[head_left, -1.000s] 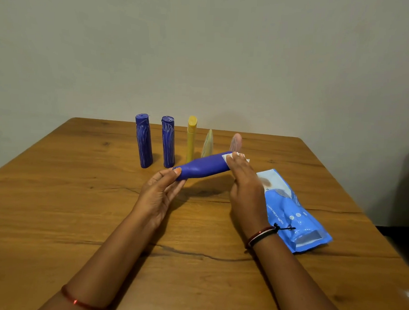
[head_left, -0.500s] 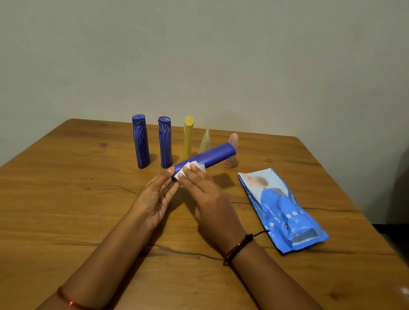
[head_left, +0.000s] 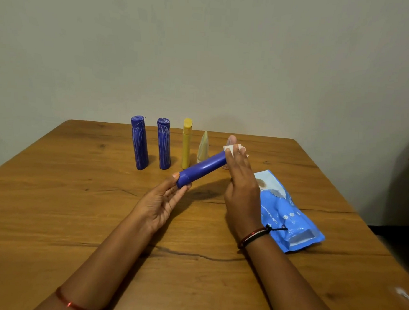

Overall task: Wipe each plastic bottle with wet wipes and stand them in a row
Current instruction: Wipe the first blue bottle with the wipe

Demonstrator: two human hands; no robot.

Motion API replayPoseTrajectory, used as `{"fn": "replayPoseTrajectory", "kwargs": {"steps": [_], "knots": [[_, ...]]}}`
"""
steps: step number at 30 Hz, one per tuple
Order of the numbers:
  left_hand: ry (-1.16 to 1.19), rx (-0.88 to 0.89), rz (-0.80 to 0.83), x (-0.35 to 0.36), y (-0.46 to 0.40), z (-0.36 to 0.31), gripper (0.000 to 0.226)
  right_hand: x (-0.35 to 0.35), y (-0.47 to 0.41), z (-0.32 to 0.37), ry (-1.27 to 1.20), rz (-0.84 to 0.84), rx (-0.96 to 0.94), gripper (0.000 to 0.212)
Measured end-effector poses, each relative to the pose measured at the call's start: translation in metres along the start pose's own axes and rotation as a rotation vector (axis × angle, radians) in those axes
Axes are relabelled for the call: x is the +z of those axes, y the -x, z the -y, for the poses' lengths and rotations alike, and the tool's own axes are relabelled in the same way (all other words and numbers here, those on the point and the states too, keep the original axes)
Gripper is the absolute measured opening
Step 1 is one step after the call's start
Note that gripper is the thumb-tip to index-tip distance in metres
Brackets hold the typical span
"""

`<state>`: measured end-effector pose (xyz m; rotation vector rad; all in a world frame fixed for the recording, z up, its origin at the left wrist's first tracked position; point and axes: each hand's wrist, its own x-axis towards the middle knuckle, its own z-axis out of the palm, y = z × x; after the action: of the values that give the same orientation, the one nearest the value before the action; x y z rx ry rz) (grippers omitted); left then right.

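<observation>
My left hand (head_left: pixel 161 204) holds the near end of a blue plastic bottle (head_left: pixel 201 169), which lies tilted above the table. My right hand (head_left: pixel 241 187) grips a white wet wipe (head_left: pixel 232 148) wrapped round the bottle's far end. Behind them a row stands upright on the table: two scratched blue bottles (head_left: pixel 140 146) (head_left: pixel 163 144), a yellow bottle (head_left: pixel 186 144), a pale cone-shaped bottle (head_left: pixel 203 146) and a pinkish bottle (head_left: pixel 231 139), mostly hidden behind the wipe and my right hand.
A blue wet-wipe pack (head_left: pixel 288 213) lies flat on the wooden table (head_left: pixel 54 206) to the right of my right hand. A plain wall rises behind the table's far edge. The floor drops away dark at the right.
My right hand has slid the wipe along the blue bottle from its near end to its far end. The left hand has kept hold of the near end.
</observation>
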<state>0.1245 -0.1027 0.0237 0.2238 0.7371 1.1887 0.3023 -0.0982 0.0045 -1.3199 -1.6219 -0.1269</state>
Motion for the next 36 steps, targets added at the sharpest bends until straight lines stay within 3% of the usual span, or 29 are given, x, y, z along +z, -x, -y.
{"fn": "replayPoseTrajectory", "kwargs": {"steps": [8,10,12,15,17,22,29,36], "knots": [[0.081,0.001,0.043,-0.004,-0.004,-0.001,0.027,0.003,0.021,0.036,-0.158,0.353,-0.278,0.065],[0.076,0.03,0.042,-0.004,-0.006,-0.004,0.021,-0.002,0.017,0.038,-0.324,0.28,-0.167,0.062],[0.059,0.068,0.017,-0.003,-0.007,-0.006,0.017,-0.006,0.008,0.032,-0.48,0.068,-0.01,0.061],[0.033,0.095,-0.008,-0.001,-0.006,-0.008,0.01,-0.015,-0.006,0.013,-0.492,-0.245,0.157,0.054],[-0.069,0.122,-0.014,-0.001,-0.006,-0.007,0.011,-0.023,-0.014,0.001,-0.511,-0.278,0.256,0.05],[-0.328,0.185,0.018,-0.005,-0.009,-0.004,0.021,-0.032,-0.022,-0.011,-0.468,-0.196,0.269,0.049],[-0.389,0.216,0.058,-0.005,-0.007,-0.003,0.02,-0.026,-0.018,-0.007,-0.572,0.002,0.223,0.059],[-0.393,0.285,0.057,-0.01,-0.013,-0.004,0.027,-0.021,-0.014,-0.004,-0.666,0.134,0.261,0.048]]}}
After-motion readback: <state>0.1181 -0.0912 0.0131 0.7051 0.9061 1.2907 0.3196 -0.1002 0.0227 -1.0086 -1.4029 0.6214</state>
